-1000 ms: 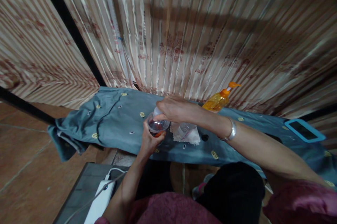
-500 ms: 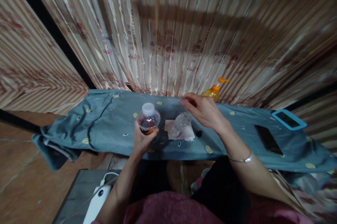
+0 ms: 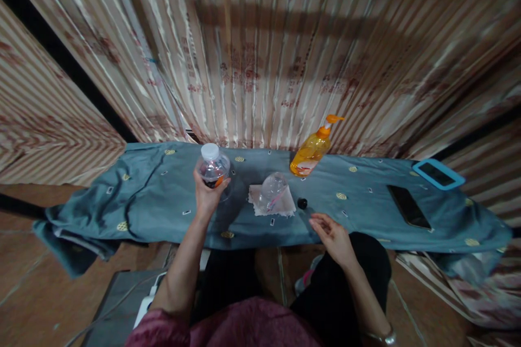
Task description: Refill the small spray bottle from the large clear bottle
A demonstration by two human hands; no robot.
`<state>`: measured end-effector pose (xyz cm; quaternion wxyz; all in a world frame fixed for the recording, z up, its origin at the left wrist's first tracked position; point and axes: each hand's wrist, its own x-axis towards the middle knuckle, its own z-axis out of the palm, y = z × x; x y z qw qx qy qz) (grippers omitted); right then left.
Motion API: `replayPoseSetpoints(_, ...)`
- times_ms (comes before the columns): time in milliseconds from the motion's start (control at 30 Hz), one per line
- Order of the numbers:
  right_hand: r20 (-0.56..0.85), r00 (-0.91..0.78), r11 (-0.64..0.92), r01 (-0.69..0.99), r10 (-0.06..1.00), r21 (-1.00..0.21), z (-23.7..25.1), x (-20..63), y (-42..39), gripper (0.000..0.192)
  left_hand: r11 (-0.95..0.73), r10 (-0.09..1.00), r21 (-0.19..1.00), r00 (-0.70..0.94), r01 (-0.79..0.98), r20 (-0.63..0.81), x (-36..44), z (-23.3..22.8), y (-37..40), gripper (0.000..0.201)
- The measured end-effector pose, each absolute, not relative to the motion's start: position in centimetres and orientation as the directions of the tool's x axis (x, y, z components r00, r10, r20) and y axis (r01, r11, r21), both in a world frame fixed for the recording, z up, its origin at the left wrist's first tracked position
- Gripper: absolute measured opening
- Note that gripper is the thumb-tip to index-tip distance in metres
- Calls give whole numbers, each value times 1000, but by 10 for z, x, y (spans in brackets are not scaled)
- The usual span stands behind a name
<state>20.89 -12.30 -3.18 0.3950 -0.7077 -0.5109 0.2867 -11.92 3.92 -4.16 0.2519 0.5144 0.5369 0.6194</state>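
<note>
My left hand (image 3: 208, 195) is wrapped round a clear plastic bottle (image 3: 213, 168) with a white cap, upright over the left half of the table. Orange and dark patches show on the bottle, but I cannot make out what they are. My right hand (image 3: 331, 234) is at the table's front edge, fingers loosely bent and apart, with nothing seen in them. Just beyond its fingertips lies a small black round thing, perhaps a cap (image 3: 302, 203). A clear plastic container (image 3: 273, 190) rests on a pale cloth (image 3: 288, 207) between my hands.
An orange pump bottle (image 3: 311, 154) stands behind, near the curtain (image 3: 252, 54). A dark phone (image 3: 408, 207) and a blue-framed tablet (image 3: 438, 174) lie at the right on the teal tablecloth (image 3: 154, 189). A white device with a cable (image 3: 143, 309) is below left.
My right hand has come back from near the pump bottle to the table's front edge, uncovering that bottle. The left hand still holds the white-capped bottle. The view has shifted slightly.
</note>
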Motion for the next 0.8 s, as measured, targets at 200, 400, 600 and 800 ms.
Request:
replayPoseSetpoints(200,45,361,-209,633,931,-745,-52,218,-121,47,-320,866,917,-321,237,384,-121,-39,48,105)
replayPoseSetpoints(400,77,341,-214,735,937,-643,-62,221,-97,55,-315,865,913,-318,258,388,-119,-36,44,111)
replayPoseSetpoints(600,60,254,-181,817,965,-547,-60,213,-74,64,-319,866,915,-315,249,388,-122,-41,45,128)
replayPoseSetpoints(800,44,169,-128,870,985,-477,-55,208,-58,58,-306,871,916,-314,259,379,-124,-36,34,138)
